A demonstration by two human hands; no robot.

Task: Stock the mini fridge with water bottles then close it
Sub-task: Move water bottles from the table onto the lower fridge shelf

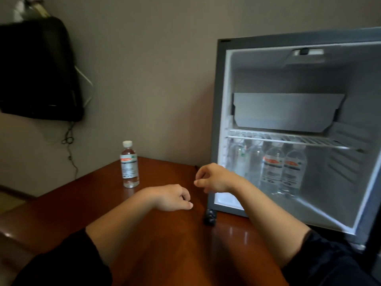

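One clear water bottle (129, 165) with a white cap and a label stands upright on the wooden table, left of the mini fridge (218, 104). The fridge stands open, and several water bottles (274, 170) stand upright in it under a wire shelf (288, 139). My left hand (173, 197) hovers over the table, right of the lone bottle, with curled fingers and nothing in it. My right hand (214, 178) hangs in front of the fridge's lower left corner, its fingers loosely curled and empty too.
The reddish wooden table (165, 244) has an edge running along the left. A small black knob-like object (210, 217) lies by the fridge's front corner. A dark wall-mounted screen (39, 69) with dangling cables hangs at the left. A grey box sits in the fridge's upper half.
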